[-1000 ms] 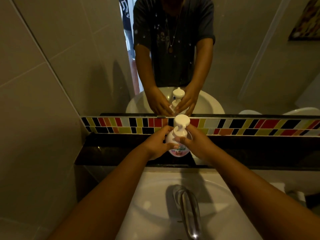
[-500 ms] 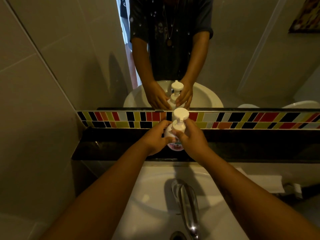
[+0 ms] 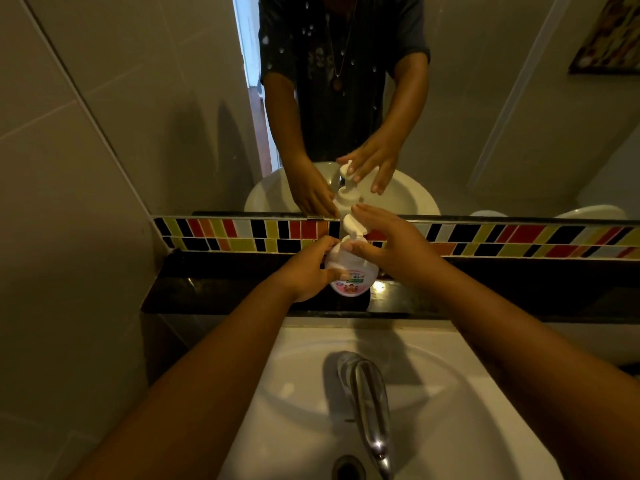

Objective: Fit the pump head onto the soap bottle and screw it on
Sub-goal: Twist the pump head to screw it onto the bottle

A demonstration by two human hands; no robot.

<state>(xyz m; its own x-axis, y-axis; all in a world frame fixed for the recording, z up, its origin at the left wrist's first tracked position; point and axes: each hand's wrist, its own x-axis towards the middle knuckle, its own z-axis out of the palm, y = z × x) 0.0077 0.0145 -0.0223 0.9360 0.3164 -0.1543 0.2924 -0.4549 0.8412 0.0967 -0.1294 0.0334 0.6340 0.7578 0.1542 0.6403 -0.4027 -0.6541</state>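
Observation:
A round white soap bottle (image 3: pixel 351 277) with a pink label stands on the dark ledge (image 3: pixel 207 292) behind the sink. Its white pump head (image 3: pixel 351 225) sits on the bottle's neck. My left hand (image 3: pixel 306 273) grips the bottle's left side, thumb on the front. My right hand (image 3: pixel 391 242) is just right of the pump, fingers spread apart; its thumb tip touches the pump collar, and the palm is off the pump. The mirror above reflects both hands and the bottle.
A white basin (image 3: pixel 450 393) with a chrome tap (image 3: pixel 369 403) lies below the ledge, drain (image 3: pixel 348 467) at the bottom. A multicoloured tile strip (image 3: pixel 519 237) runs under the mirror. A tiled wall (image 3: pixel 69 202) closes the left side.
My right hand has let go of the pump collar and opened, fingers spreading to the right. My left hand keeps hold of the bottle. The camera has tilted slightly.

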